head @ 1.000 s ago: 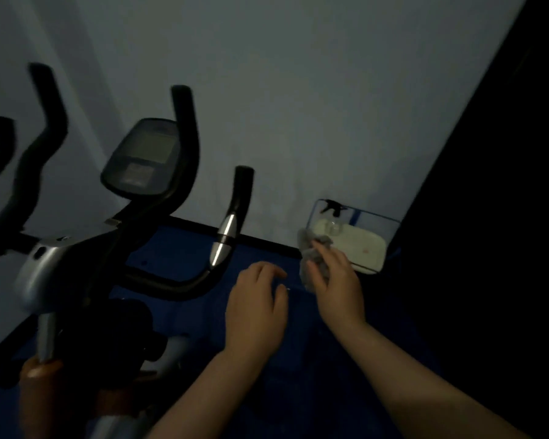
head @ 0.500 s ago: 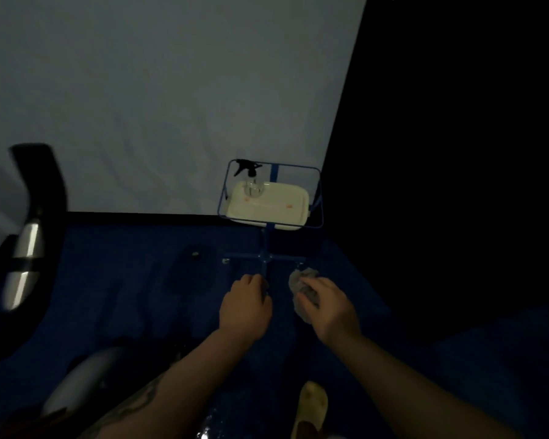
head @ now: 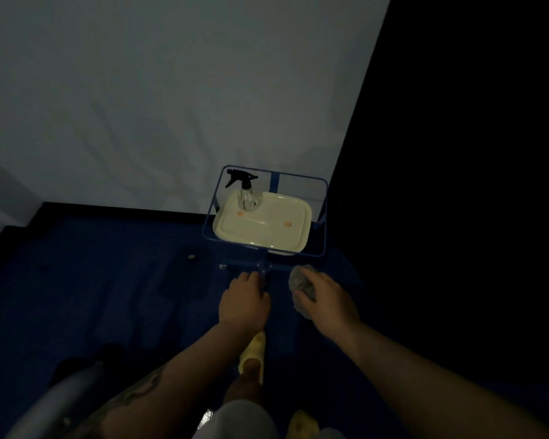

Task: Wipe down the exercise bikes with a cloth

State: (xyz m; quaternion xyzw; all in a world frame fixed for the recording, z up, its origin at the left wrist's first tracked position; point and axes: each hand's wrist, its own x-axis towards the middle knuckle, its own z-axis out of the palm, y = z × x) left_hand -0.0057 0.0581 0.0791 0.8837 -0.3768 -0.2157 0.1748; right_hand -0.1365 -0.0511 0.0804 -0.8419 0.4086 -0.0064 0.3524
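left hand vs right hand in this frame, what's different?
The right hand is closed on a crumpled grey cloth; the left hand holds nothing visible, fingers loosely curled. The left hand sits nearer the stand's blue post, the right hand further out toward the dark side. The left forearm shows dark markings; the right forearm looks plain. Both are bare, palm-down, reaching toward the stand with the cream tray.

Glossy plastic tray (head: 295, 231), crumpled cloth (head: 299, 280)
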